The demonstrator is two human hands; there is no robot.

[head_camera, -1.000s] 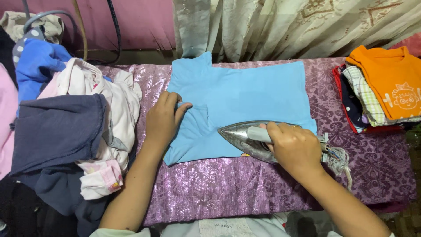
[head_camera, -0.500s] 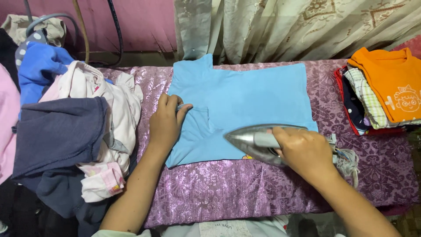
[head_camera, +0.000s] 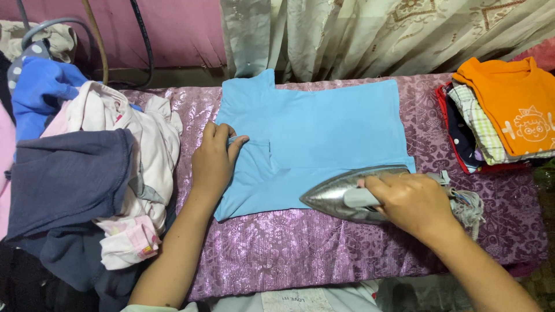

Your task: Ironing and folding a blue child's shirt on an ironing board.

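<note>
A purple patterned cloth (head_camera: 324, 260) covers the board from the left heap to the right stack and takes up most of the view. Behind it hang a pale curtain (head_camera: 370, 34) and a pink wall (head_camera: 173, 29) with dark cables running down it.

On the left sits a big heap of unpressed clothes (head_camera: 87, 173): a navy piece on top, white and pink ones beneath, a blue one further back. It lies just beside the left forearm.

In the middle of the board lies the blue shirt (head_camera: 324, 133), spread flat, its far edge near the curtain and its near edge reaching toward the person. Part of its left side is folded inward, making a step in the outline.

On the right, well apart from the shirt, stands a stack of folded clothes (head_camera: 491, 127), with an orange top (head_camera: 514, 104) uppermost and checked and dark pieces under it.

The iron (head_camera: 341, 193) is silver, its tip pointing left. It rests on the near right corner of the shirt, partly over the purple cloth. A frayed cord (head_camera: 468, 202) trails from its back end.

The right hand (head_camera: 413, 202) is clenched around the iron's handle, fingers wrapped over it.

The left hand (head_camera: 215, 159) lies flat and unclenched on the shirt's left edge, fingers spread and pressing the fabric down at the fold; it grasps nothing.
</note>
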